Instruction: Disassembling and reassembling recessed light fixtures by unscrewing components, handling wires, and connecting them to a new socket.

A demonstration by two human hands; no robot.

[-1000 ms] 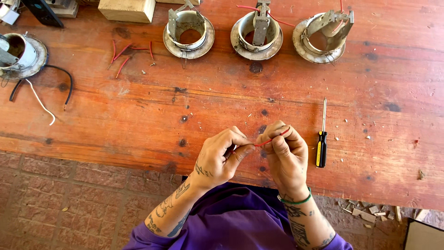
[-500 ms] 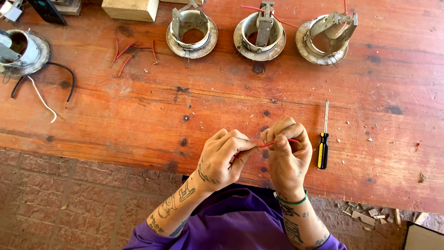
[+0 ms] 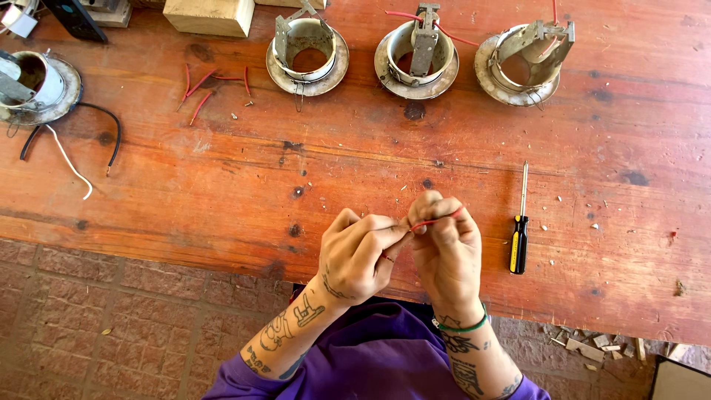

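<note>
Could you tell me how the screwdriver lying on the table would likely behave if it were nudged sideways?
The screwdriver has a round-looking handle and thin shaft, so it would probably roll. It lies flat on the wooden table, apart from the right hand, and looks light.

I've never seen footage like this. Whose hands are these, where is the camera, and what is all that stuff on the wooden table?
No machine here: the camera sits on a person's head and looks down, so you see their own two bare hands. The left hand and right hand meet over the table edge and pinch a short red wire between the fingers. A screwdriver with a black and yellow handle lies just right of them. Along the far side stand three round metal light housings, a fourth one at far left with black and white wires, loose red wire scraps, and a wooden block.
</note>
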